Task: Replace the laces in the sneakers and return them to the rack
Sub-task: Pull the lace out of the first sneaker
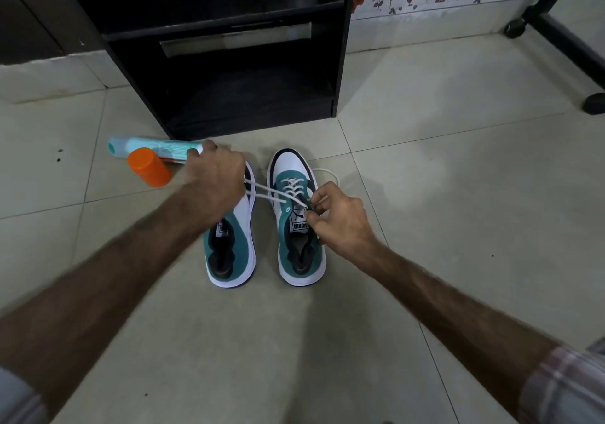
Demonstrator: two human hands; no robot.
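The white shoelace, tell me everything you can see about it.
The white shoelace looks like a flat woven cord, crisscrossed through the eyelets of the right-hand sneaker, which stands upright on the tiled floor. Two strands run taut leftward into the left hand, which grips them above the other sneaker. The right hand pinches the lace near the tongue. A loose loop lies on the floor beside the toe.

Glazed floor tiles (425,168) shine pale and smooth — light pooling on them. The sneakers (299,227) show matt teal suede-like panels beside smooth white leather-look toes; the white lace (268,191) is woven cloth. Orange cap (149,166) — glossy plastic. The black rack (229,63) looks like matt laminated board. Checked sleeve (566,387), soft cloth.
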